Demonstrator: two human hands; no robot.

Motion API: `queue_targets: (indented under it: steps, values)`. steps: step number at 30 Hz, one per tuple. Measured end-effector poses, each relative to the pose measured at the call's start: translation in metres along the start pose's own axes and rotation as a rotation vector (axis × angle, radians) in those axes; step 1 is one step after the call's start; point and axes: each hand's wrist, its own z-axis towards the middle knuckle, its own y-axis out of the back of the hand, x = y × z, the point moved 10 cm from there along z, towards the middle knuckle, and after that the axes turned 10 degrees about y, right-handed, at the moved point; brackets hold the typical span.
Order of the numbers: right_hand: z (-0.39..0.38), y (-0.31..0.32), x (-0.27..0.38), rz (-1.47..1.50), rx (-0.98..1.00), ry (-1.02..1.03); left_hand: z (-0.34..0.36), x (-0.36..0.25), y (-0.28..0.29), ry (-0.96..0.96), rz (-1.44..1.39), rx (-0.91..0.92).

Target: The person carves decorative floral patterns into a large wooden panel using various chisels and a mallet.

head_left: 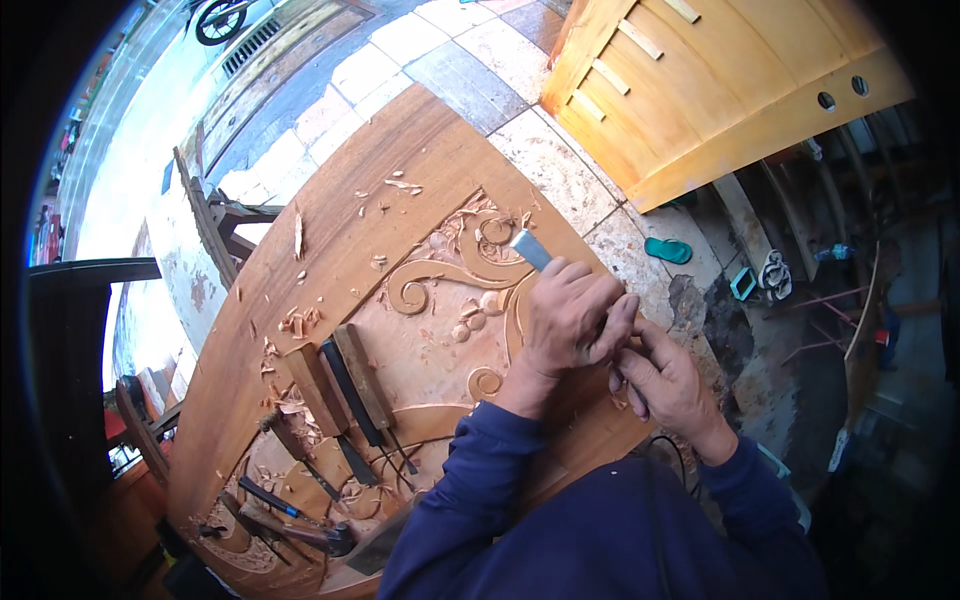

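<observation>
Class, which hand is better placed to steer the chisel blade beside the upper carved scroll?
Probably the left hand: it grips just behind the chisel blade, nearer the upper carved scroll. The right hand sits farther back.

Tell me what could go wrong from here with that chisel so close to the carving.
First, the chisel in the left hand has its edge beside a carved curl; a slip might nick it. Second, wood shavings lie about the panel and could hide a cut line. Third, loose tools lie near the left sleeve, so a sweep of that arm might knock one.
</observation>
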Motion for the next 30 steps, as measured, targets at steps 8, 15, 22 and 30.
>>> queue_targets:
  steps: [8,15,22,30]
  values:
    - [0.005,-0.019,-0.009,0.344,0.058,-0.378,-0.002,0.029,-0.015,0.211,0.006,0.268]
    - [0.008,-0.024,-0.027,0.397,0.009,-0.405,-0.003,0.041,-0.020,0.260,-0.010,0.227]
    - [0.019,-0.016,0.001,0.045,-0.025,0.097,0.000,0.015,0.009,-0.002,0.023,0.002]
    - [0.006,-0.012,0.005,0.463,0.132,0.109,-0.017,-0.005,0.046,-0.015,0.135,-0.256]
